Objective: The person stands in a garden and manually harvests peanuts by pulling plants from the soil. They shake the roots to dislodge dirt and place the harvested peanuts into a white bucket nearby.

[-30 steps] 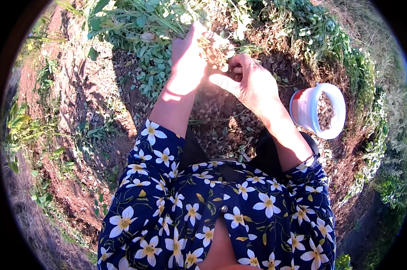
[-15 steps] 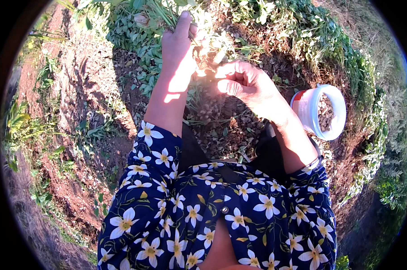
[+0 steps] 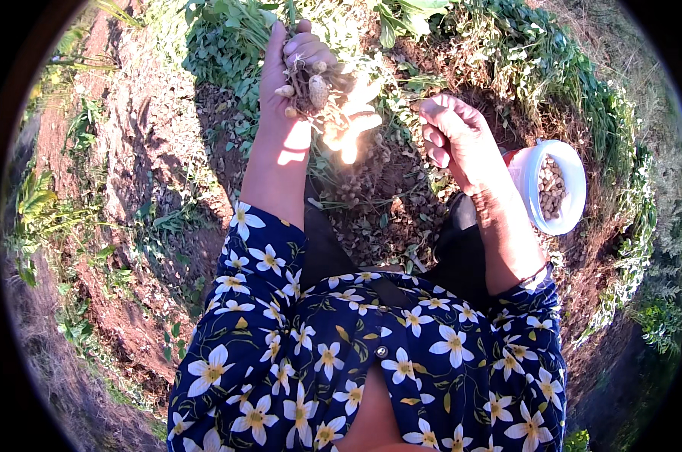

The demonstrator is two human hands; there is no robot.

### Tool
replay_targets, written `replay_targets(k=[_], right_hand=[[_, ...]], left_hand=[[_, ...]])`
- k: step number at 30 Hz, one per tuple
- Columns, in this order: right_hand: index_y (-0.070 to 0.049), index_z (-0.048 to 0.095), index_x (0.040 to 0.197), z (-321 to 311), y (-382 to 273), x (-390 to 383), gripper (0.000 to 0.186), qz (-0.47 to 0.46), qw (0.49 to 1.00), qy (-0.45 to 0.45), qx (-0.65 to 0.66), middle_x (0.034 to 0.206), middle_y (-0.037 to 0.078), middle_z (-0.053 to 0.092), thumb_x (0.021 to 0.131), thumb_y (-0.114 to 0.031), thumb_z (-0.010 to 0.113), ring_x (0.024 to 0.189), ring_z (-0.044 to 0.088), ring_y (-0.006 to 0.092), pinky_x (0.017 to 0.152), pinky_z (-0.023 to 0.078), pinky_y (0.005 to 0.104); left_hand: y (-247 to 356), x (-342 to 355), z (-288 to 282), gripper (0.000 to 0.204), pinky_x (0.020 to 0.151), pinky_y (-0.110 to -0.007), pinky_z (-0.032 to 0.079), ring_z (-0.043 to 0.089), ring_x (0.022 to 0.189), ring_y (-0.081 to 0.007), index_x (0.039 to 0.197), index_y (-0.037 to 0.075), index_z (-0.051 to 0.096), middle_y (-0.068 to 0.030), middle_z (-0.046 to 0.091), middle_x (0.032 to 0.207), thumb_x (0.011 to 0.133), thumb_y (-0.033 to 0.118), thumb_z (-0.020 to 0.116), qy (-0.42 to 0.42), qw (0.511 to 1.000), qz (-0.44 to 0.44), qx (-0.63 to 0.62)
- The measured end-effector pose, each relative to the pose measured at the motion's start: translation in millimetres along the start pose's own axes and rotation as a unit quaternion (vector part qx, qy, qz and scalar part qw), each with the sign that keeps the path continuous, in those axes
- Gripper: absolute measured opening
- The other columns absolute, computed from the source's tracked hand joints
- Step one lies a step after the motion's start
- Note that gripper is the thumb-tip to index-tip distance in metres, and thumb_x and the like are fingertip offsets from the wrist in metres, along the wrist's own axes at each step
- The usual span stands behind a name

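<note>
My left hand is wrapped round the stems of an uprooted peanut plant, its pods and roots facing me and the green leaves beyond my fingers. Pale pods of different sizes hang among the roots, some in bright glare. Apart from the plant, to its right, my right hand has thumb and fingertips pressed together; whatever lies between them is too small to make out. Just right of that wrist, a white bucket leans with its mouth toward the right, holding loose peanuts.
Heaped green peanut plants lie beyond my left hand, and more cut greenery runs along the far right. Dry leaves and brown soil cover the ground between my dark-clad legs. Sunlit soil with weeds stretches on the left.
My right hand has drawn away from the roots toward the right. My left hand has turned the plant so the pods now face me, its leaves tipping away.
</note>
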State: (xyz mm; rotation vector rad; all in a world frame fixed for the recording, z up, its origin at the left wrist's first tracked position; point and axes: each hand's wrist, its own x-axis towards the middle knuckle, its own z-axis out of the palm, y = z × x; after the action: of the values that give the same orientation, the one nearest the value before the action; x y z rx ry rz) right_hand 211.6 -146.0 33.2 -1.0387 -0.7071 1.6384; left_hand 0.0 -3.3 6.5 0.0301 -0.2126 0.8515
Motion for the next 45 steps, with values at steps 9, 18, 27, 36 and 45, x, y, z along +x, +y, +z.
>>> replay_targets(k=[9, 18, 27, 36, 45], right_hand=[[-0.001, 0.058, 0.109, 17, 23, 17, 0.028, -0.079, 0.994, -0.024, -0.066, 0.094, 0.004, 0.065, 0.090, -0.020, 0.065, 0.081, 0.063, 0.0104, 0.063, 0.049, 0.0210], [-0.002, 0.062, 0.097, 28, 6, 17, 0.017, -0.142, 0.989, -0.018, -0.033, 0.077, 0.003, 0.066, 0.093, -0.019, 0.060, 0.065, 0.062, 0.0093, 0.060, 0.046, 0.0200], [-0.002, 0.061, 0.090, -37, -16, 37, 0.007, -0.133, 0.966, 0.202, 0.090, 0.081, 0.005, 0.062, 0.091, -0.008, 0.058, 0.070, 0.060, 0.0122, 0.065, 0.055, 0.0276], [-0.004, 0.061, 0.103, 18, 18, 21, 0.022, 0.013, 0.991, -0.094, 0.097, 0.084, 0.004, 0.066, 0.092, -0.022, 0.061, 0.069, 0.064, 0.0117, 0.060, 0.054, 0.0249], [-0.005, 0.060, 0.087, 13, 7, 35, 0.013, -0.152, 0.975, 0.146, 0.075, 0.068, -0.001, 0.056, 0.088, -0.017, 0.066, 0.054, 0.050, 0.0070, 0.049, 0.043, 0.0210]], left_hand=[[-16, 4, -6, 0.032, 0.052, -0.019, 0.038, 0.044, 0.058, -0.0042, 0.106, -0.002, 0.049, 0.0040, 0.046, 0.069, 0.097, 0.029, 0.054, 0.033, 0.988, 0.004, 0.151], [-37, 3, 0, 0.024, 0.052, -0.019, 0.040, 0.043, 0.057, -0.0035, 0.095, 0.006, 0.056, 0.0053, 0.045, 0.066, 0.097, 0.029, 0.053, 0.091, 0.977, 0.026, 0.190], [-32, -5, 6, 0.032, 0.041, -0.015, 0.047, 0.040, 0.049, -0.0011, 0.102, -0.001, 0.056, 0.0055, 0.039, 0.062, 0.098, 0.030, 0.049, 0.031, 0.982, 0.002, 0.185], [-30, 0, 0, 0.032, 0.039, -0.015, 0.032, 0.039, 0.047, -0.0029, 0.101, 0.000, 0.059, 0.0050, 0.042, 0.060, 0.096, 0.031, 0.054, 0.088, 0.955, 0.024, 0.284], [-66, -7, 19, 0.026, 0.048, -0.018, 0.035, 0.035, 0.052, -0.0022, 0.100, 0.010, 0.055, 0.0091, 0.036, 0.062, 0.099, 0.034, 0.046, 0.148, 0.944, -0.007, 0.295]])
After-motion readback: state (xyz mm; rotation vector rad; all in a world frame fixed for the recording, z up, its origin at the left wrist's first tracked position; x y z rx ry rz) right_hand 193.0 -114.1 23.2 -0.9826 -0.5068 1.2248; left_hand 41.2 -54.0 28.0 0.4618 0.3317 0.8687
